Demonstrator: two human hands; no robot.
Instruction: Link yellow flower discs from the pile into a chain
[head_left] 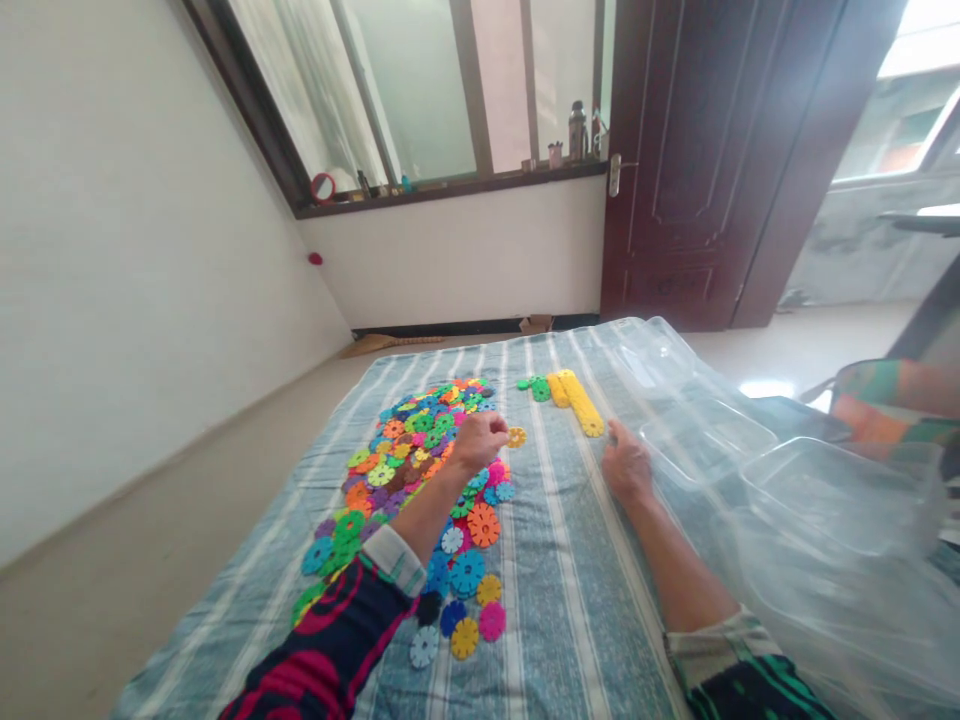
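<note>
A heap of coloured plastic snowflake discs point(409, 470) lies on a blue striped cloth point(555, 560). My left hand point(480, 440) hovers at the heap's right edge, fingers pinched on a yellow disc point(516, 437). My right hand point(626, 462) rests on the cloth with its fingers curled, just below a long row of joined yellow discs point(579, 400). Whether it holds anything is hidden. A few green discs point(534, 386) sit at the far end of that row.
Clear plastic bins point(787, 500) fill the right side, touching the cloth. A dark wooden door point(697, 160) and a window sill with bottles point(465, 185) stand at the back. Bare floor point(150, 540) lies to the left. Another person's sleeve point(892, 400) shows at far right.
</note>
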